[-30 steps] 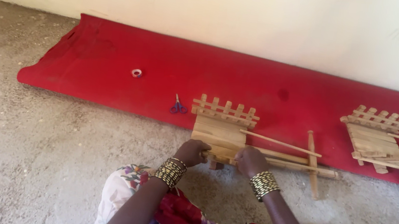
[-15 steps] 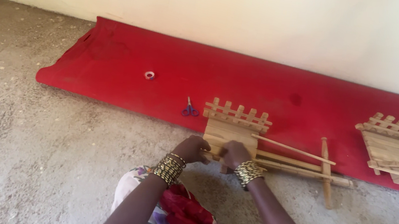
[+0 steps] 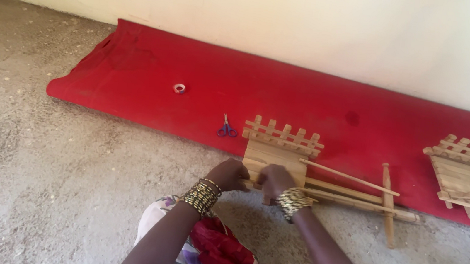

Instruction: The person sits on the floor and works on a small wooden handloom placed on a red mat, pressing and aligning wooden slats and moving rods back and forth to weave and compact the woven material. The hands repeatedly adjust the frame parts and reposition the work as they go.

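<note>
Wooden slat frame (image 3: 279, 155) at frame centre: keep your left hand (image 3: 229, 174) and right hand (image 3: 274, 181) both gripping its near edge, steady, flat on the floor (image 3: 34, 186).

Single view only, from a camera worn on the person's head. It looked steeply down and forward over the lap, past both forearms, toward the base of a pale plastered wall (image 3: 318, 23) that crossed the top of frame. Horizon tilted slightly, the long red fabric mat (image 3: 153, 75) running down to the right. Left hand (image 3: 229, 174) and right hand (image 3: 274, 181) sat just below centre, close to the lens, at the small slatted wooden frame with a picket top (image 3: 280, 146). Rough grey concrete floor (image 3: 35, 174) filled the left and lower field. A second slatted wooden frame (image 3: 466, 170) was cut by the right edge. No second view, so nothing was shared.
</note>
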Available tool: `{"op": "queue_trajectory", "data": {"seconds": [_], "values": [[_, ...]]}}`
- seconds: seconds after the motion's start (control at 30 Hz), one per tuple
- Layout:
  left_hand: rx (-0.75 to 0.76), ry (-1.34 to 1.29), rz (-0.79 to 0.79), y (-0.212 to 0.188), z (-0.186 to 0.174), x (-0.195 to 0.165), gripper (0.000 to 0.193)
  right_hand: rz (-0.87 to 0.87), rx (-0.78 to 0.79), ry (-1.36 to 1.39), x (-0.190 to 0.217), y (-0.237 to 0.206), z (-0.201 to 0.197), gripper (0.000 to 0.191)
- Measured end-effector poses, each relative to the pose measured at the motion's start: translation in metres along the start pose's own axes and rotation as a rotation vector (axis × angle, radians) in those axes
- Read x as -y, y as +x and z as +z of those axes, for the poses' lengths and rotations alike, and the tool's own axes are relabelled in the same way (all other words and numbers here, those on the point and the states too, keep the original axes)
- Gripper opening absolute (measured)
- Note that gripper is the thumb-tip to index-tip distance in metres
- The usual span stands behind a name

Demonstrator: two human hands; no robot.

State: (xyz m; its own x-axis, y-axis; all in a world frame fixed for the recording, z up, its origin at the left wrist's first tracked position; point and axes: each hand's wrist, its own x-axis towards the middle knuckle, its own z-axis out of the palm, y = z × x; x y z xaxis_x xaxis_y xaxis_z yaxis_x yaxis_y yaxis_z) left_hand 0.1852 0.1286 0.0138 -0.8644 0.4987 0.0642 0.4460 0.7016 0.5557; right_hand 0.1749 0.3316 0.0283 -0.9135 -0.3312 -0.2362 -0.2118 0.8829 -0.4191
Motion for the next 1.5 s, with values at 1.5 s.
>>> {"op": "queue_trajectory", "data": {"seconds": [1.5], "values": [[0.132,-0.091,-0.038,0.52,0.109,0.178,0.043,-0.305,-0.437,-0.55,-0.357,0.501,-0.1,0.019]]}}
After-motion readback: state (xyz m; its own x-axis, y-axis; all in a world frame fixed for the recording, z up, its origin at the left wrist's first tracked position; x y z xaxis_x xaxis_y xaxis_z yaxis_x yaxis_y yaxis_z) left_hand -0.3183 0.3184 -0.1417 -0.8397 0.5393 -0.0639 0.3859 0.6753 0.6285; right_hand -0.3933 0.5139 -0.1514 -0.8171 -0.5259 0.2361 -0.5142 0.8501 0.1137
